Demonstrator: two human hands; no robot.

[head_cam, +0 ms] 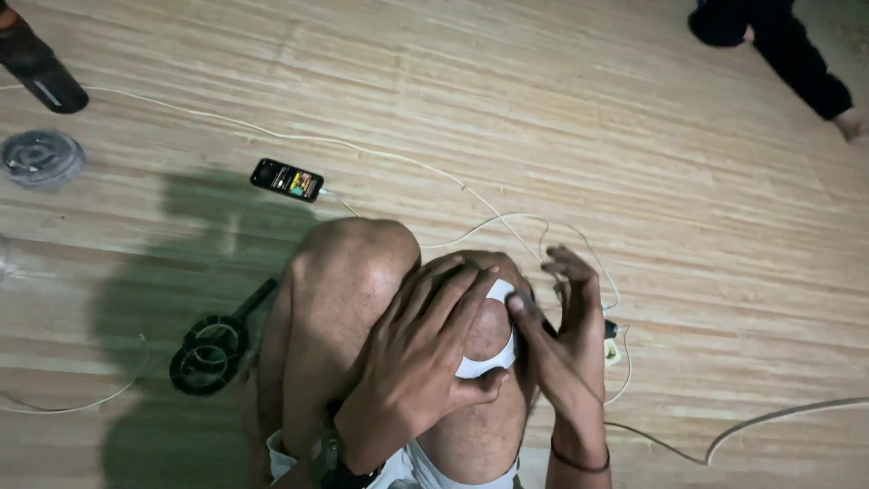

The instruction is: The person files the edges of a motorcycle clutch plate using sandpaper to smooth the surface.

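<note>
I sit on a wooden floor with both knees drawn up. My left hand [425, 349] lies over the right knee and pinches a white curved strip [489, 362] against it with the thumb. My right hand [566, 317] touches the strip's upper end [501, 291] with its thumb, the other fingers spread. A dark band sits on each wrist. Part of the strip is hidden under my left palm.
A lit phone [287, 178] lies on the floor ahead, plugged into a white cable [507, 220] that loops past my knees. Black ring-shaped parts with a handle [210, 351] lie at left. A round clear spool [41, 158] sits far left. Another person's leg [797, 54] is top right.
</note>
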